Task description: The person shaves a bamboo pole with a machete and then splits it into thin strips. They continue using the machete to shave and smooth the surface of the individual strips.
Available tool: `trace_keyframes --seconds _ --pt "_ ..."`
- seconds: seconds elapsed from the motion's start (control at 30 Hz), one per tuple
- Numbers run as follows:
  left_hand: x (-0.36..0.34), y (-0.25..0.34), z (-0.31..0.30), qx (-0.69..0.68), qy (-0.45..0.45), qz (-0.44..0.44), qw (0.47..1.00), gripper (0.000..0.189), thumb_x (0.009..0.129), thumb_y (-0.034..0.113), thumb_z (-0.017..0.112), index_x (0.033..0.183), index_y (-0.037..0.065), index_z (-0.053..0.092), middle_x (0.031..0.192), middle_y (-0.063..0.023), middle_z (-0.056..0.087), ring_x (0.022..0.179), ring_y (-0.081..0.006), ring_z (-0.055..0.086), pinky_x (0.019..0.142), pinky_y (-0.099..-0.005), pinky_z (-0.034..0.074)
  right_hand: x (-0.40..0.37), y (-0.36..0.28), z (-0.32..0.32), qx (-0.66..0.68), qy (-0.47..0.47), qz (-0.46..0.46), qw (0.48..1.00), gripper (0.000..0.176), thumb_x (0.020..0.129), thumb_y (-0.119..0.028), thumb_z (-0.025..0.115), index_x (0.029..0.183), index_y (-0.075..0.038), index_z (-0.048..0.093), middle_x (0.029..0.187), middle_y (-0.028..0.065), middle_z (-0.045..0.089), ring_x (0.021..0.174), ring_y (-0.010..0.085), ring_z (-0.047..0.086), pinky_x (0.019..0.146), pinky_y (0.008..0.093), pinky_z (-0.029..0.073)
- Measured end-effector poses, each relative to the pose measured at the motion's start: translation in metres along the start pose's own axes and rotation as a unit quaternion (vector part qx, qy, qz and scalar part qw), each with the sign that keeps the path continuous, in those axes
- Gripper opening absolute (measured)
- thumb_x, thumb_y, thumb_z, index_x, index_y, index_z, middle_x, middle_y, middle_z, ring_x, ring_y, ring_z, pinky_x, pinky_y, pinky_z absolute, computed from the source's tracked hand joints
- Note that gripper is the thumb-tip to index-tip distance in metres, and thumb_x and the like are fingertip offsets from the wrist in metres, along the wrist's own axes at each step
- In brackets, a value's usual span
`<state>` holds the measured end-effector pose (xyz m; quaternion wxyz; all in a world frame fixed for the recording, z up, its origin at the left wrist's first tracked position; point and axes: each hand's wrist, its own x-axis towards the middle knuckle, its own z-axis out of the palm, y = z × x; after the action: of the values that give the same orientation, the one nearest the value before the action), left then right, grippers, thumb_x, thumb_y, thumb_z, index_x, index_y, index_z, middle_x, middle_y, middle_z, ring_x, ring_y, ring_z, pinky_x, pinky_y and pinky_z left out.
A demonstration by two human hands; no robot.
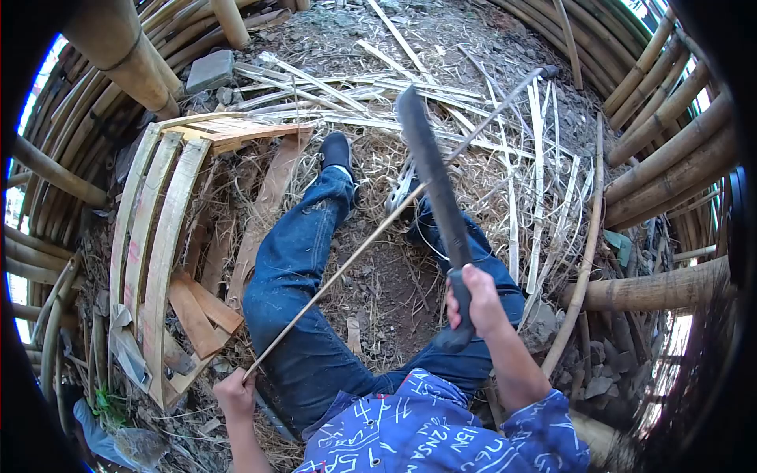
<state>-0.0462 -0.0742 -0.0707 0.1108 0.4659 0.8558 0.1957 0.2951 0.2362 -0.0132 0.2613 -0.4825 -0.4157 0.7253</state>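
My right hand (482,301) is wrapped round the dark handle of a machete (430,162), whose broad blade points up and away from me. Closed on the near end of a long thin bamboo strip (343,276) is my left hand (235,392), low beside my left knee. The strip runs slantwise over my legs toward the far right, and the blade overlaps it in this view. My legs (292,252) in blue jeans are spread on the ground, with fine shavings (378,162) lying between and beyond the feet.
A slatted wooden crate (169,221) stands at left, with loose board pieces (197,315) by it. Many split bamboo strips (339,98) lie ahead and to the right. Thick bamboo poles (654,285) surround the spot. A grey block (210,71) sits at upper left.
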Motion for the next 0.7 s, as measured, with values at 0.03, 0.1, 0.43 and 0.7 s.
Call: trace_keyframes --seconds 0.03,0.1,0.43,0.7 --pt "0.001 -0.001 0.001 -0.003 -0.002 0.004 1.000 0.029 0.082 0.021 0.068 0.066 0.005 0.051 0.058 -0.0168 0.050 0.055 -0.0375 0.054 0.048 -0.0425 0.039 -0.002 0.002 -0.002 -0.021 -0.018 -0.004 1.000 0.046 0.100 -0.043 0.039 0.094 0.001 0.048 0.058 0.0065 0.051 0.040 0.0131 0.049 0.037 0.0266 0.042" --pt "0.001 0.002 -0.003 0.004 0.008 0.020 1.000 0.028 0.082 0.020 0.068 0.066 0.005 0.051 0.058 -0.0168 0.050 0.054 -0.0377 0.054 0.048 -0.0421 0.039 0.000 -0.008 -0.010 -0.041 -0.011 -0.012 0.999 0.045 0.100 -0.043 0.039 0.094 0.001 0.048 0.058 0.0067 0.051 0.039 0.0131 0.049 0.037 0.0273 0.043" --pt "0.002 0.014 -0.009 0.016 0.006 0.009 1.000 0.032 0.083 0.024 0.068 0.066 0.004 0.049 0.059 -0.0166 0.051 0.056 -0.0378 0.054 0.049 -0.0426 0.039 0.005 0.005 0.003 0.045 0.003 -0.010 0.999 0.043 0.100 -0.041 0.040 0.095 0.001 0.051 0.059 0.0058 0.052 0.041 0.0121 0.049 0.038 0.0246 0.042" --pt "0.005 0.012 -0.009 0.021 -0.002 0.015 1.000 0.030 0.080 0.021 0.070 0.066 0.004 0.050 0.059 -0.0160 0.052 0.055 -0.0369 0.055 0.048 -0.0426 0.039 -0.008 0.013 0.027 -0.026 -0.065 0.038 0.997 0.043 0.100 -0.042 0.043 0.094 0.000 0.051 0.061 0.0066 0.053 0.043 0.0126 0.050 0.040 0.0255 0.041"
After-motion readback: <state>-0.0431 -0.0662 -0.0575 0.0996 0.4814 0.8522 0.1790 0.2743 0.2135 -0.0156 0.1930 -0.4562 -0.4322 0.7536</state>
